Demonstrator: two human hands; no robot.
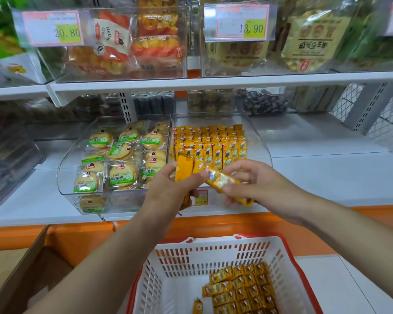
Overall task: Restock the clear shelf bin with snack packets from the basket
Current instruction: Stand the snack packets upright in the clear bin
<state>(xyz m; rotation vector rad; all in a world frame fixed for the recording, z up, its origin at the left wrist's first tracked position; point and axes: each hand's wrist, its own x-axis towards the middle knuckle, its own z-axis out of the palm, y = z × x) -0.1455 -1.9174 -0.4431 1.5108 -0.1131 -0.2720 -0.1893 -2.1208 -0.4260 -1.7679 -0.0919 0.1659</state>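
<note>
From here I see the snack packets (210,141) as slim, glossy yellow-orange sticks, each printed with a small cartoon figure. The left hand (168,189) grips an upright bunch (183,167) of them with its fingers curled round it, over the front of the clear shelf bin (261,141) at the front edge of the white shelf (327,173). The right hand (254,182) pinches one tilted packet (221,180), whose end meets the left fingertips. A second packet (245,201) pokes out under its palm. Several upright rows fill the bin's left side, too many for me to count. Below, one basket (213,252) holds a stack (243,288) on its right side and one loose packet (197,306).
</note>
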